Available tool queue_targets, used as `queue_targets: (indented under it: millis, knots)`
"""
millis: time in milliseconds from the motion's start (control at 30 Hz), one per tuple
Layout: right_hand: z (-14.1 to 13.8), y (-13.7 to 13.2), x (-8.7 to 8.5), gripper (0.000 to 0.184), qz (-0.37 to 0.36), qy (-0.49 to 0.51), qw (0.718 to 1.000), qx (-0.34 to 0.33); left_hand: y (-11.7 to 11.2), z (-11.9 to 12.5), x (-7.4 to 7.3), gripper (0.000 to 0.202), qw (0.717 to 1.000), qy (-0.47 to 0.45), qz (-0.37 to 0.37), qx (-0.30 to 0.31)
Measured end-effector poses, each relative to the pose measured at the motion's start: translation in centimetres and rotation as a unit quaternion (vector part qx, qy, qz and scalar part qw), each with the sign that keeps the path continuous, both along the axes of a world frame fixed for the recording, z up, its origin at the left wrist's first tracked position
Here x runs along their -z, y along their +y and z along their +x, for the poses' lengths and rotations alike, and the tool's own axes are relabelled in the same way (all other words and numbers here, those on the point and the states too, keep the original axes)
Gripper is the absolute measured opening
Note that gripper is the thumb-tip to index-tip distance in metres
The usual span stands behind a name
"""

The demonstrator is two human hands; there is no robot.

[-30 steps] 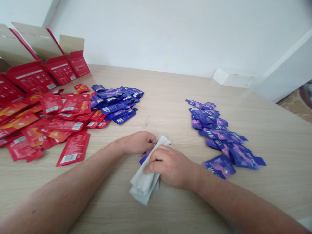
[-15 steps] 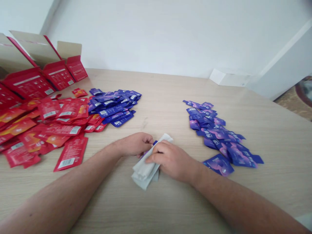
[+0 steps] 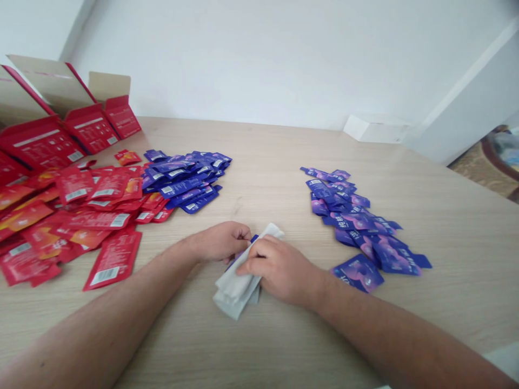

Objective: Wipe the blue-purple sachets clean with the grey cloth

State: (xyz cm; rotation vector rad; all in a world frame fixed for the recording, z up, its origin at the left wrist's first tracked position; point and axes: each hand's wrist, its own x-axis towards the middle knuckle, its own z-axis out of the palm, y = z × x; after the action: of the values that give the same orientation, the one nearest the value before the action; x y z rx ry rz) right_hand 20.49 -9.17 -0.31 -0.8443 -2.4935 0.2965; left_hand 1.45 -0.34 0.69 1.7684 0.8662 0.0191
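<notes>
Blue foil sachet (image 3: 254,238) is sitting between both hands, mostly hidden: left hand (image 3: 221,242) is pinching its end, right hand (image 3: 279,270) is clamping a soft folded cloth (image 3: 235,289) over it. Probably light and slippery, so the edges are giving the best grip.

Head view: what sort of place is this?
Probably a room in a home, used as a work spot: a wooden table, heaps of red sachets and blue sachets, open red cartons.
</notes>
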Motion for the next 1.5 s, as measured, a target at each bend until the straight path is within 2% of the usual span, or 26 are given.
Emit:
queue_targets:
  millis: [100, 133, 233, 300, 400, 467, 567, 633, 800, 967, 1033, 1133, 1167, 1333, 1500]
  knots:
    - [-0.2, -0.2, 0.0, 0.023, 0.007, -0.01, 0.998, -0.058, -0.1, 0.1, -0.2, 0.024, 1.0, -0.006, -0.01, -0.002]
    - [-0.1, -0.2, 0.0, 0.024, 0.005, -0.01, 0.999, -0.052, -0.1, 0.1, -0.2, 0.024, 1.0, -0.004, -0.01, -0.003]
    - [0.3, 0.2, -0.1, 0.031, -0.01, 0.002, 1.0, 0.021, -0.1, 0.1, -0.3, 0.024, 1.0, 0.007, -0.002, -0.005]
    - [0.3, 0.2, -0.1, 0.032, -0.013, 0.0, 0.999, 0.035, -0.1, 0.1, -0.3, 0.023, 1.0, 0.009, 0.001, -0.002]
    - [0.0, -0.2, -0.2, 0.025, -0.002, -0.013, 0.999, -0.033, -0.1, 0.1, -0.3, 0.023, 1.0, 0.001, -0.003, 0.001]
    - [0.0, -0.2, -0.2, 0.023, -0.002, -0.018, 0.999, -0.047, -0.1, 0.1, -0.3, 0.023, 1.0, -0.004, -0.005, 0.001]
    - [0.4, 0.2, -0.3, 0.029, -0.019, -0.01, 0.999, 0.024, -0.1, 0.1, -0.1, 0.024, 1.0, 0.001, -0.003, -0.001]
    - [0.6, 0.4, -0.3, 0.033, -0.021, -0.008, 0.999, 0.045, 0.0, 0.1, -0.1, 0.024, 1.0, 0.005, 0.0, -0.002]
    - [0.3, 0.0, -0.2, 0.024, -0.002, -0.014, 0.999, -0.042, -0.1, 0.1, -0.2, 0.023, 1.0, -0.001, 0.001, 0.0]
    - [0.7, 0.5, -0.2, 0.033, -0.024, -0.003, 0.999, 0.042, -0.1, 0.1, 0.0, 0.023, 1.0, 0.002, -0.001, 0.0]
    - [0.4, 0.2, -0.3, 0.03, -0.016, -0.011, 1.0, 0.017, 0.0, 0.1, 0.1, 0.023, 1.0, -0.003, -0.001, -0.002]
    - [0.0, -0.3, -0.3, 0.021, 0.0, -0.03, 0.998, -0.056, 0.0, 0.0, 0.1, 0.021, 1.0, -0.017, 0.001, 0.005]
    - [0.1, -0.3, -0.3, 0.021, 0.0, -0.028, 0.998, -0.058, 0.0, 0.0, 0.0, 0.021, 1.0, -0.018, 0.001, 0.007]
    - [1.2, 0.9, -0.2, 0.035, -0.023, 0.007, 0.999, 0.04, -0.1, 0.1, -0.3, 0.022, 1.0, 0.003, -0.007, 0.003]
    - [0.8, 0.4, -0.2, 0.027, -0.012, -0.009, 0.999, -0.047, -0.1, 0.1, -0.2, 0.021, 1.0, -0.008, 0.006, 0.01]
